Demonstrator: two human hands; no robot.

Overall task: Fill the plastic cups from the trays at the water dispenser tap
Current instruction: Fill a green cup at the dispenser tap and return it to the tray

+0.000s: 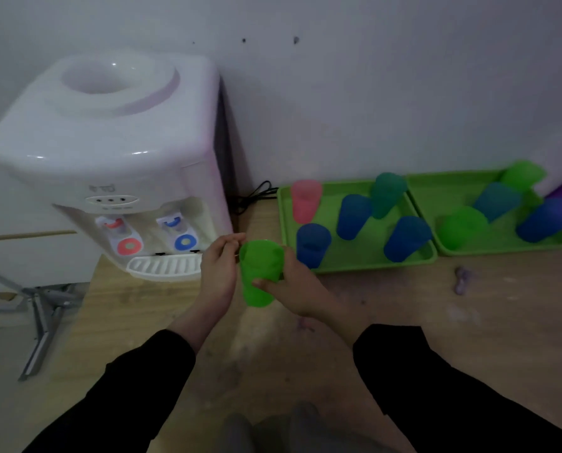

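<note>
Green cup (260, 273) at frame centre, upright, held above the wooden table (403, 305), off both trays. Right hand (297, 287) wrapped around cup's right side, thumb across the front wall: grasping green cup. Left hand (219, 271) just beside cup's left side, fingertips near the rim; contact unclear from motion blur, grip on it cannot be told. Black sleeves on both forearms, lower frame.

Water dispenser (109, 152) in upper left, white, standing on the table's left end. Red tap (114, 223) left, blue tap (173, 222) right, coloured discs below each. Drip tray (163, 266) at dispenser base, just left of left hand. Cup not under either tap; sits right of and below blue tap.

Near tray (364, 261), green, right of centre: holds pink cup (305, 201) at back left, teal cup (387, 194) at back, three blue cups (353, 217) spread across middle and front. Whether these hold water: cannot tell.

Far tray (452, 181), green, at right edge, touching the near tray: two green cups, one teal-blue, one dark blue, appearing tilted by the wide-angle lens.

Black cable (256, 194) on table between dispenser and near tray, against the wall. Metal stand legs (44, 318) at lower left, beside the table.
</note>
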